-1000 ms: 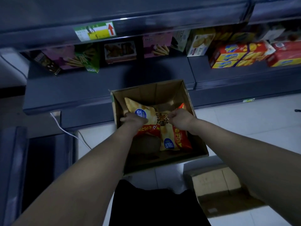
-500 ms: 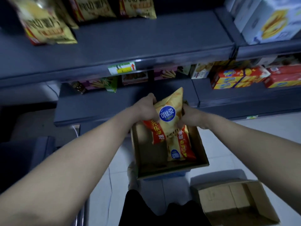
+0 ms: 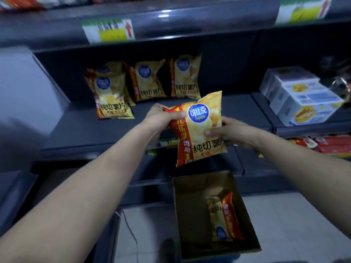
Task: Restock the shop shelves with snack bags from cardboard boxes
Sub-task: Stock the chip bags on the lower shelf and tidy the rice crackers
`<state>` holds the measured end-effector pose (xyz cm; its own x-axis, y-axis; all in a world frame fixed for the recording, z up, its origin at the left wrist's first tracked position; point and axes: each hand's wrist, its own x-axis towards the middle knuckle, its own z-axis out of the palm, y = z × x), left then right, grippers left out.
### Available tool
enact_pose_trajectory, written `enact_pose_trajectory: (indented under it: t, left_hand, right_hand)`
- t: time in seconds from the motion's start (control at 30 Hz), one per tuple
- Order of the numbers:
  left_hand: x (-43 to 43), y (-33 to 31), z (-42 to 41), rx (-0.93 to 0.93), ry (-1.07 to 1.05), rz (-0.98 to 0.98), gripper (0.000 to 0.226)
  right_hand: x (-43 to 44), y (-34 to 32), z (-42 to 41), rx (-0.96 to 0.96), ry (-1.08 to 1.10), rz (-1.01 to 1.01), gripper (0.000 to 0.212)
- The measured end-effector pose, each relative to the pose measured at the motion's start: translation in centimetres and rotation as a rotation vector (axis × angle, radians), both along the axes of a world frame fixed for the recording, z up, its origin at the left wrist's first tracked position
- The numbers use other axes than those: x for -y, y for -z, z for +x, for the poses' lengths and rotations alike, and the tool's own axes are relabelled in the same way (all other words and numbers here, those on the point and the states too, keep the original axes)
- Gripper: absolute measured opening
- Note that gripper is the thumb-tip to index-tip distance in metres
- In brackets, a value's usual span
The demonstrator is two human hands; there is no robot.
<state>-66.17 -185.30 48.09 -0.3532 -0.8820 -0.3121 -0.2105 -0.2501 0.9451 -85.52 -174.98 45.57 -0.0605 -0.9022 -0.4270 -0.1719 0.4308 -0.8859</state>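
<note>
A yellow and red chip bag (image 3: 199, 133) with a blue round logo is held upright in front of the dark grey shelf (image 3: 79, 130). My left hand (image 3: 161, 116) grips its upper left corner. My right hand (image 3: 229, 132) holds its right side. Below, an open cardboard box (image 3: 186, 205) stands on the floor with one more chip bag (image 3: 224, 219) lying inside. Several matching chip bags (image 3: 144, 82) stand at the back of the shelf, left of the held bag.
White and blue cartons (image 3: 302, 99) are stacked on the shelf to the right. Red packages (image 3: 330, 145) fill the lower shelf at right. Price tags (image 3: 110, 31) hang on the upper shelf edge. A thin white cable (image 3: 129, 226) runs over the tiled floor.
Both hands lifted the chip bag out of the box and up to shelf height. My view rose from the box to the shelf with the standing bags.
</note>
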Motion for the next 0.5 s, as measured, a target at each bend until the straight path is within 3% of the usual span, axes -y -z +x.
enact_pose_trajectory:
  t: [0.17, 0.33, 0.5]
  left_hand:
    - [4.3, 0.0, 1.8, -0.127, -0.082, 0.028, 0.043]
    - [9.4, 0.7, 3.6, -0.154, -0.075, 0.015, 0.073]
    - [14.5, 2.0, 4.9, -0.031, -0.179, -0.094, 0.05]
  right_hand:
    - [5.7, -0.8, 2.8, -0.103, 0.106, -0.116, 0.033]
    - [13.2, -0.2, 6.4, -0.101, 0.176, -0.24, 0.054]
    - [19.8, 1.7, 9.5, -0.162, 0.154, -0.233, 0.049]
